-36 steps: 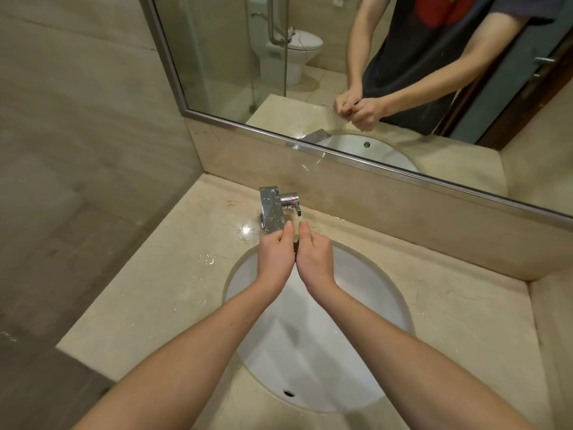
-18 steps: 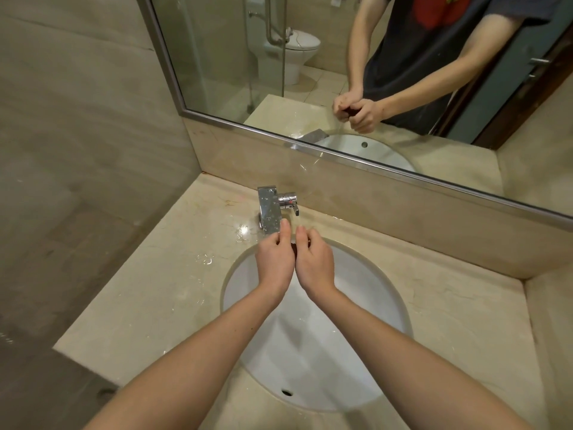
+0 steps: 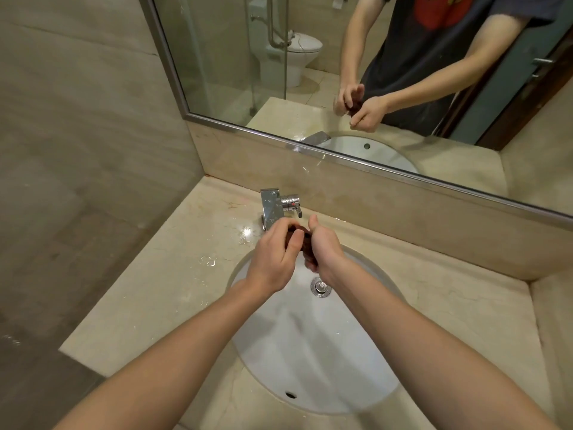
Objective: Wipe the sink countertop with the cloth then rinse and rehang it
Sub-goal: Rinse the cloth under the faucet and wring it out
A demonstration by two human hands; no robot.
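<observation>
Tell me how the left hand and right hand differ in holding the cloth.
The left hand curls its fingers over the upper end of the cloth, thumb laid against it; the right hand wraps the lower part, thumb sticking up towards the faucet. The left hand shows its back to the camera; the right hand shows its thumb side. Both grip the same dark brown cloth over the sink basin.
</observation>
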